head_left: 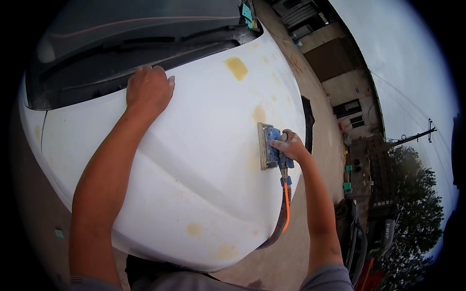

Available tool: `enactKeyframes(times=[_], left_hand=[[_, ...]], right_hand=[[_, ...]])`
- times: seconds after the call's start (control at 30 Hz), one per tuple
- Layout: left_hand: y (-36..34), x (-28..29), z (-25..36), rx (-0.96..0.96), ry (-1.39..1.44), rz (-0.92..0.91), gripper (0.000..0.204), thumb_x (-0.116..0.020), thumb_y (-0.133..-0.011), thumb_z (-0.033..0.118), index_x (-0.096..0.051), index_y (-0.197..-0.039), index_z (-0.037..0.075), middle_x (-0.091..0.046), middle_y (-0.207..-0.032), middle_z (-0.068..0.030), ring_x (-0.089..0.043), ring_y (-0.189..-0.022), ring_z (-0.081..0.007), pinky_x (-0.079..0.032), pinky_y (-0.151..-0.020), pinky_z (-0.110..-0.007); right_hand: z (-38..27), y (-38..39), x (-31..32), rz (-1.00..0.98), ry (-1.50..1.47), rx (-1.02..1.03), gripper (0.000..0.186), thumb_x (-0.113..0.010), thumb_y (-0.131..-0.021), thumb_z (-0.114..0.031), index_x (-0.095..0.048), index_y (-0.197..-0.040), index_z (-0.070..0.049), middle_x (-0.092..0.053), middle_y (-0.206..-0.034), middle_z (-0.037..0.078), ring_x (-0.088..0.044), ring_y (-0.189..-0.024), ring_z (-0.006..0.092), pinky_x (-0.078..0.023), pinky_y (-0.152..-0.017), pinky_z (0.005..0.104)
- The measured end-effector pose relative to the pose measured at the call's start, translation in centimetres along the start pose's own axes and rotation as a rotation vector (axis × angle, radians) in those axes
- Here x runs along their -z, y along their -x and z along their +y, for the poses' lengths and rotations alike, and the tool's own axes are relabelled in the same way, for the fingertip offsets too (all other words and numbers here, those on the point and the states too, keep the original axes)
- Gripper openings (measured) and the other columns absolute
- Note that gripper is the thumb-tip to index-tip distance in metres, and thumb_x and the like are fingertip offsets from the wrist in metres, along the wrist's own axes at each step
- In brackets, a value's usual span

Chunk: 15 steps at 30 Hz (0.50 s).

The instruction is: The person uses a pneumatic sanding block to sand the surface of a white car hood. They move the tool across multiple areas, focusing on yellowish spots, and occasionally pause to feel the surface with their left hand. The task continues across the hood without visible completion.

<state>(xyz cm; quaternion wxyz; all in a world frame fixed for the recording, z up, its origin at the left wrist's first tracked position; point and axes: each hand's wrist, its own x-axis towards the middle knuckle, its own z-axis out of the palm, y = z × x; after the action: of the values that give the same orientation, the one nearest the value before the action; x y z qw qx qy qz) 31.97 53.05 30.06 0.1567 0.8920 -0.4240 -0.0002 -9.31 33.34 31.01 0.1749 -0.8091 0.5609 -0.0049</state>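
Note:
A white car hood [213,140] with dull yellowish patches fills the middle of the view. My right hand [289,144] is closed round a blue pneumatic sander [273,145], and its flat rectangular pad lies against the hood's right side. From the sander's lower end run an orange air line [287,203] and a dark ribbed hose [280,225], bending down past the hood's edge. My left hand [149,89] is at the hood's rear edge by the windshield, its fingers curled over that edge with the tips partly hidden. One yellowish patch [258,114] shows just above the sander.
Behind the hood are the dark windshield [136,29] and wiper [145,43]. Teal perforated sheets [247,15] sit at the windshield's far right corner. Concrete ground [320,160] surrounds the car. A building [335,63], a parked vehicle [358,247] and a tree [412,203] stand to the right.

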Motion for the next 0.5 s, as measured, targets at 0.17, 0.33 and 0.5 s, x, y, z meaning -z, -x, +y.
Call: enactKeyframes(times=[0.17, 0.33, 0.5], left_hand=[[0.1, 0.5, 0.0, 0.001, -0.031, 0.01, 0.043, -0.061, -0.107, 0.039, -0.074, -0.114, -0.001, -0.071, -0.12, -0.0211, -0.068, -0.115, -0.0327, -0.056, -0.1, -0.044], [-0.1, -0.3, -0.4, -0.015, -0.006, 0.019, 0.042, -0.061, -0.107, 0.038, -0.075, -0.11, -0.001, -0.072, -0.116, -0.0198, -0.068, -0.113, -0.0309, -0.056, -0.099, -0.043], [-0.1, -0.8, -0.7, -0.021, 0.0, 0.049, 0.04, -0.062, -0.106, 0.037, -0.076, -0.109, 0.0, -0.073, -0.111, -0.0175, -0.068, -0.109, -0.0287, -0.057, -0.095, -0.043]], right_hand=[[-2.1, -3.8, 1.9, -0.012, -0.086, -0.123, 0.065, -0.089, -0.079, -0.045, -0.065, -0.11, 0.007, -0.069, -0.088, 0.009, -0.065, -0.082, 0.0201, -0.055, -0.08, 0.0353], [-1.0, -0.7, 0.0, -0.036, 0.052, 0.025, 0.075, -0.089, -0.078, -0.046, -0.063, -0.117, 0.012, -0.072, -0.101, 0.016, -0.068, -0.094, 0.0226, -0.054, -0.087, 0.0344], [-2.1, -3.7, 1.2, -0.049, -0.053, -0.056, 0.072, -0.09, -0.078, -0.044, -0.064, -0.113, 0.013, -0.067, -0.087, 0.007, -0.062, -0.08, 0.0168, -0.053, -0.076, 0.0319]])
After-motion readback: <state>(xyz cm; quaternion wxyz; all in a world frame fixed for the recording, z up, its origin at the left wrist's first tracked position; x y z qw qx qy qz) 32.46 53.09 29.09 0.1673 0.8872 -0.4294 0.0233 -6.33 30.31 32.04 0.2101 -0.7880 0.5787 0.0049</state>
